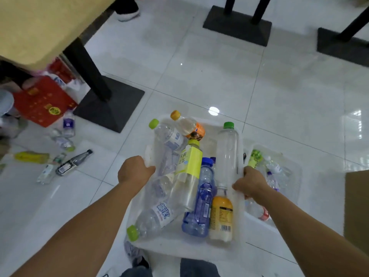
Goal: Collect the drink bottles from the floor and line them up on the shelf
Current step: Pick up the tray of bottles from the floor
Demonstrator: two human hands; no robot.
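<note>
Left hand point(135, 170) & right hand point(251, 181) each clench a side rim of the translucent plastic tub point(169, 246) piled w/ mixed clear plastic drink bottles point(189, 176) (caps poke past the far edge) — tilt it & they'd likely spill.

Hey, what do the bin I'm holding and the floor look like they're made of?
The bin: likely thin plastic, semi-matte, since its walls look milky and half see-through. The floor: probably glazed ceramic tile, glossy; thin joint lines cross it and lights reflect sharply.
</note>
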